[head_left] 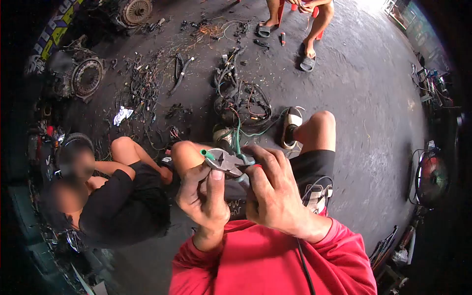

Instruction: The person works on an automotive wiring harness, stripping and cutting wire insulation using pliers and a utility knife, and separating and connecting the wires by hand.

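My right hand (278, 189) is closed round the handles of a pair of cutting pliers (225, 162), whose jaws point left. My left hand (205, 192) pinches a green wire (207, 154) at the jaws, thumb pressed up beside the metal. The wire's cut-looking end sticks out to the upper left of the jaws. Part of it is hidden behind the pliers and fingers. A green length of wire (238, 137) runs from the hands up to a tangled wiring harness (243, 105) on the floor between my feet.
Beside me on the left sits a person in black (125, 196). Another person's sandalled feet (308, 64) are at the top. Loose wire scraps (143, 86), a white cloth (122, 115) and round clutch parts (87, 77) lie to the left. A fan-like wheel (431, 177) stands at right.
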The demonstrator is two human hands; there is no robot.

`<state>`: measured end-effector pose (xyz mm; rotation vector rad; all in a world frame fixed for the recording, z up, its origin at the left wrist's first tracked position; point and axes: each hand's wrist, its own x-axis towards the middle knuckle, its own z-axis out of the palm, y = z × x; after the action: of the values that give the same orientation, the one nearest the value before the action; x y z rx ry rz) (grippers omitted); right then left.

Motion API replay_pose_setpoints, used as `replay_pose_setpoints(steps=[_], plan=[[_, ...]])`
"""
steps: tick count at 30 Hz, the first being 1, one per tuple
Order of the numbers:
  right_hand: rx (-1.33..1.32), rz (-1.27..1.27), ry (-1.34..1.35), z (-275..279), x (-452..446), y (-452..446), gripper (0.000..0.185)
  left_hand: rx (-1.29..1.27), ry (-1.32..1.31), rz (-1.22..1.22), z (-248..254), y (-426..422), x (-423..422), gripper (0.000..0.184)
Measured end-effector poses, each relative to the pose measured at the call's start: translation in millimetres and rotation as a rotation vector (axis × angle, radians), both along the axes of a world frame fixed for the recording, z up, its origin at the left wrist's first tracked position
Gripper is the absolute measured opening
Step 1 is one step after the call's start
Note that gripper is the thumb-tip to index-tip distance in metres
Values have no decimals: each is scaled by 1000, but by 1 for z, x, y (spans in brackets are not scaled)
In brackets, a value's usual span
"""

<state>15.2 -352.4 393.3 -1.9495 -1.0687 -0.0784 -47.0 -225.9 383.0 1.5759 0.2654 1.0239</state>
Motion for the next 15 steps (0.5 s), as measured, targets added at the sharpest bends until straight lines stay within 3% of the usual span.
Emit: replay_pose_setpoints(steps=[5, 7, 8, 11, 15], plan=[[32, -89, -106, -7, -2, 9, 36, -31, 69, 13, 4, -5, -5, 14], [38, -118, -125, -8, -2, 10, 35, 56, 26, 49, 3, -4, -5, 13], [10, -84, -80, -8, 0, 7, 35, 194, 158, 56, 7, -2, -11, 14], [-35, -47, -39, 2, 4, 2, 36, 246, 45, 54, 0, -4, -11, 12], [-21, -32, -100, 5, 7, 4, 38, 80, 47, 14, 7, -2, -8, 12]])
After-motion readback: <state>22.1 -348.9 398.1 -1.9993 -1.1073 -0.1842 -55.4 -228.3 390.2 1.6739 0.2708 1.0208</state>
